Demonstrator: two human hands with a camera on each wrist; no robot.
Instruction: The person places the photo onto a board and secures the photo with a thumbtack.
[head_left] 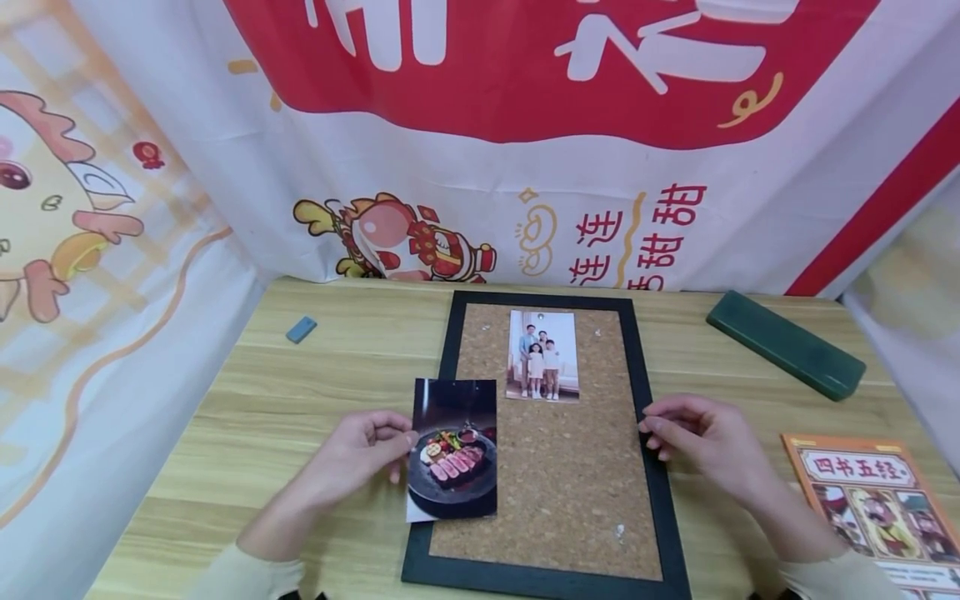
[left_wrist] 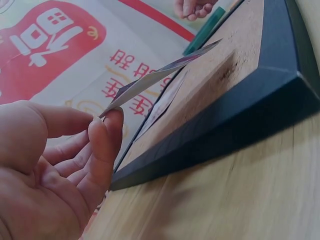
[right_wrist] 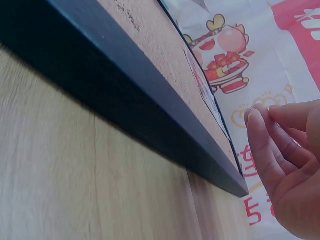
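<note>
My left hand [head_left: 367,450] pinches the left edge of a photo of sliced steak on a dark plate [head_left: 453,450] between thumb and fingers. In the left wrist view the photo [left_wrist: 150,80] stands tilted above the cork, over the board's left edge. A family photo [head_left: 543,357] lies on the upper part of the black-framed corkboard [head_left: 570,475], with a small pin at its top. Beside the frame's right edge is my right hand [head_left: 701,437], fingers bent. In the right wrist view its thumb and forefinger tips meet, with nothing visible between them.
Small clear pins [head_left: 619,532] sit on the cork near its corners. A small blue-grey block [head_left: 302,330] lies at the back left of the table. A long green box [head_left: 786,343] lies back right, and an orange-covered book [head_left: 873,500] front right. Printed cloth [head_left: 450,167] hangs behind.
</note>
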